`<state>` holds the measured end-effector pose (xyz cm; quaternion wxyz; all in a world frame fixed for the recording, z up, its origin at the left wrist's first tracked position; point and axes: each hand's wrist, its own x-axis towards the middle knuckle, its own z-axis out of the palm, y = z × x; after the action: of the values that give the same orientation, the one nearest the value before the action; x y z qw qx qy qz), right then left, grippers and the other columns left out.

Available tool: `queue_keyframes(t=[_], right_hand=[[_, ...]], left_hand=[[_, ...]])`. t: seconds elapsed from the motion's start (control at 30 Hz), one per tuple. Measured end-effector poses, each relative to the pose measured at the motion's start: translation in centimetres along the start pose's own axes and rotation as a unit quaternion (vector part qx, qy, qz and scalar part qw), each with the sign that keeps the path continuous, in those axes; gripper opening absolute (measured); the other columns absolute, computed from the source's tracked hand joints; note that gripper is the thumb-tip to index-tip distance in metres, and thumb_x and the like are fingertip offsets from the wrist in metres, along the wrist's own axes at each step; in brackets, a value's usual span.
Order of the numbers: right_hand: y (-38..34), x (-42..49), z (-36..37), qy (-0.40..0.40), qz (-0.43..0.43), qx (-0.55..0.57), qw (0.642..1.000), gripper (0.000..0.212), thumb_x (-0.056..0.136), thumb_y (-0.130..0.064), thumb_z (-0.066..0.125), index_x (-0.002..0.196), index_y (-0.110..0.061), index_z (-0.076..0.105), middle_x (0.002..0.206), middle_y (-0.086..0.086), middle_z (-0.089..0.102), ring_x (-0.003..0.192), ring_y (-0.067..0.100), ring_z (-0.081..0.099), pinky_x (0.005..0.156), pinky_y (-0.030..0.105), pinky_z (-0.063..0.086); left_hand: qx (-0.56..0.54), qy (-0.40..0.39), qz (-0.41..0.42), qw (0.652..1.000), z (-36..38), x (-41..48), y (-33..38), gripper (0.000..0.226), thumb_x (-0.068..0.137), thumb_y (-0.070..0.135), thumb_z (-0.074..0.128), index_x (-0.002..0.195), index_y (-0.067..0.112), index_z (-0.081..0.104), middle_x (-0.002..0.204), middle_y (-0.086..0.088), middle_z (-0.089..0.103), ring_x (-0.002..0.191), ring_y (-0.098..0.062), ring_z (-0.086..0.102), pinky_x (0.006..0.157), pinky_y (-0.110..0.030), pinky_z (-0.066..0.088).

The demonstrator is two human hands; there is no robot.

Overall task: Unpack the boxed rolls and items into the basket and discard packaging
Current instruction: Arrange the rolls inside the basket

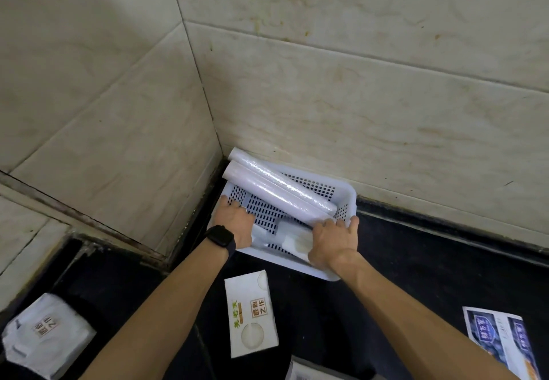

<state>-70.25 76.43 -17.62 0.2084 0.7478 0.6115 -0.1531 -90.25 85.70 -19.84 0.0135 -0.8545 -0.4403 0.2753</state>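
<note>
The basket (346, 190) sat in the corner, two rolls (282, 186) lying across it. The left hand (234, 219) gripped its left rim; the right hand (332, 243) seemingly clutched the near rim. Light, stiff plastic, I'd judge, best held by the rims.

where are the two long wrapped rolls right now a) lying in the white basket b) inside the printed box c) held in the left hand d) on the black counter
a: both rolls lie slanted in the white basket, far ends over its corner.
</note>
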Motion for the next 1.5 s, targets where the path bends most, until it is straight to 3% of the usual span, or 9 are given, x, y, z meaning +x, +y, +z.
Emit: queue_keyframes(t=[0.37, 0.53, 0.67, 0.8, 1.0, 1.13, 1.23, 1.37, 1.5], right_hand=[[0.8, 0.2, 1.3, -0.004, -0.091, 0.003, 0.996, 0.024, 0.088, -0.032, 0.052, 0.11, -0.023, 0.055, 0.098, -0.001, 0.064, 0.107, 0.025, 0.056, 0.113, 0.062, 0.0], [1.1, 1.4, 2.7, -0.005, -0.085, -0.059, 0.995, 0.023, 0.091, -0.034, 0.05, 0.109, -0.024, 0.061, 0.101, -0.002, 0.068, 0.118, 0.026, 0.054, 0.117, 0.057, -0.005], [0.5, 1.7, 3.3, 0.023, -0.076, -0.08, 0.994, 0.031, 0.091, -0.036, 0.051, 0.117, -0.023, 0.063, 0.116, 0.003, 0.065, 0.12, 0.028, 0.051, 0.118, 0.053, 0.01], [1.0, 1.3, 3.6, 0.083, -0.091, -0.016, 0.992, 0.044, 0.09, -0.033, 0.057, 0.129, -0.013, 0.056, 0.127, 0.009, 0.06, 0.116, 0.029, 0.054, 0.112, 0.041, 0.032], [2.0, 0.0, 5.2, 0.191, -0.066, 0.033, 0.979, 0.042, 0.082, -0.036, 0.061, 0.116, -0.013, 0.067, 0.102, 0.004, 0.07, 0.101, 0.03, 0.061, 0.11, 0.047, 0.034], [2.8, -1.3, 6.2, 0.249, -0.053, 0.127, 0.959, 0.029, 0.078, -0.032, 0.068, 0.103, -0.018, 0.072, 0.113, 0.002, 0.07, 0.122, 0.028, 0.056, 0.113, 0.055, 0.03], [3.1, -3.0, 7.4, 0.27, -0.039, 0.193, 0.942, 0.045, 0.081, -0.028, 0.068, 0.124, -0.014, 0.064, 0.141, 0.013, 0.054, 0.138, 0.031, 0.041, 0.113, 0.052, 0.037], [3.3, -5.0, 9.4, 0.242, -0.011, 0.343, 0.907, 0.065, 0.098, -0.031, 0.051, 0.155, -0.016, 0.024, 0.166, 0.002, 0.01, 0.146, 0.021, 0.025, 0.117, 0.035, 0.025], [2.7, -5.4, 9.5, 0.209, -0.011, 0.432, 0.877, 0.065, 0.102, -0.029, 0.041, 0.158, -0.027, 0.007, 0.164, -0.019, -0.014, 0.128, 0.013, 0.048, 0.087, 0.027, 0.054]], left_hand=[[0.002, 0.004, 0.004, 1.0, -0.8, 0.5, -0.1, 0.021, 0.08, 0.027, 0.053, 0.094, 0.027, 0.069, 0.091, 0.002, 0.067, 0.094, -0.02, 0.055, 0.107, -0.043, 0.024], [0.002, 0.006, 0.007, 1.0, -0.1, 0.9, -0.1, 0.04, 0.08, 0.038, 0.057, 0.118, 0.026, 0.06, 0.109, -0.001, 0.066, 0.109, -0.023, 0.052, 0.109, -0.045, 0.021], [-0.009, 0.0, -0.001, 1.0, 0.2, 0.9, 0.6, 0.059, 0.083, 0.034, 0.05, 0.139, 0.018, 0.04, 0.127, -0.007, 0.059, 0.124, -0.028, 0.046, 0.116, -0.056, 0.007], [-0.046, 0.009, 0.014, 0.999, 1.3, 1.3, 0.7, 0.048, 0.084, 0.025, 0.049, 0.131, 0.015, 0.049, 0.121, -0.007, 0.063, 0.121, -0.026, 0.049, 0.119, -0.051, -0.001], [-0.023, -0.043, 0.044, 0.998, 0.6, 2.8, 0.8, 0.04, 0.083, 0.017, 0.051, 0.122, 0.02, 0.059, 0.118, -0.004, 0.065, 0.116, -0.023, 0.053, 0.116, -0.046, 0.019], [-0.049, -0.012, 0.026, 0.998, -0.1, 2.2, 1.0, 0.046, 0.079, 0.017, 0.052, 0.125, 0.021, 0.055, 0.127, -0.005, 0.058, 0.127, -0.025, 0.044, 0.118, -0.05, 0.015], [-0.112, 0.043, 0.016, 0.993, -0.6, 1.6, 0.6, 0.042, 0.08, 0.021, 0.05, 0.121, 0.024, 0.057, 0.12, -0.002, 0.059, 0.12, -0.023, 0.045, 0.117, -0.047, 0.014], [-0.095, 0.065, 0.007, 0.993, -0.1, 1.3, 0.1, 0.043, 0.082, 0.035, 0.044, 0.12, 0.026, 0.06, 0.116, 0.001, 0.062, 0.114, -0.022, 0.051, 0.115, -0.048, 0.015], [-0.04, -0.003, -0.007, 0.999, -0.2, 0.6, 0.1, 0.029, 0.084, 0.033, 0.047, 0.106, 0.021, 0.061, 0.102, 0.001, 0.064, 0.104, -0.022, 0.055, 0.118, -0.051, 0.009]])
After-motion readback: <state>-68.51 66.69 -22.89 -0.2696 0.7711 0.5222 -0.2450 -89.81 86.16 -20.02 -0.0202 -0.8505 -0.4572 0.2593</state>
